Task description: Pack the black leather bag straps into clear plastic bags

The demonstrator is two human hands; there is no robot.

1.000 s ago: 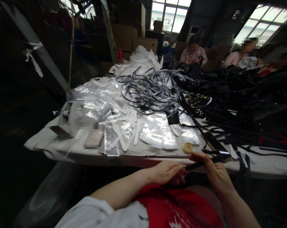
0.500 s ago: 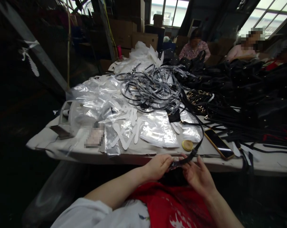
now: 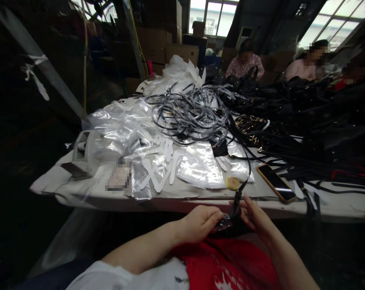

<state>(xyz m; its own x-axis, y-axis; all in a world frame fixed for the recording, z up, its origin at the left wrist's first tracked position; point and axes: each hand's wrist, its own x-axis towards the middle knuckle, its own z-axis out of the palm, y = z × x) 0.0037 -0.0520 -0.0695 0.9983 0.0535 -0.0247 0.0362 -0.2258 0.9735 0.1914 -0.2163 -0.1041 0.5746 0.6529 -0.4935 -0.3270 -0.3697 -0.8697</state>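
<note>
My left hand and my right hand meet just below the table's front edge, over my red lap. Both pinch the end of a thin black strap. The strap runs from my fingers up over the table edge toward the tangle of black straps in clear wrap. Its end at my fingertips sits in a small crinkled clear wrapper. A round yellow disc lies on the table just above my hands.
A phone lies at the front right of the table. Clear plastic bags and white serrated strips cover the left. Black bags pile up on the right. Other people sit at the far side.
My hands have come closer together and dropped lower toward my lap. The strap end has swung from lying flat toward the right to standing nearly upright between my fingers.
</note>
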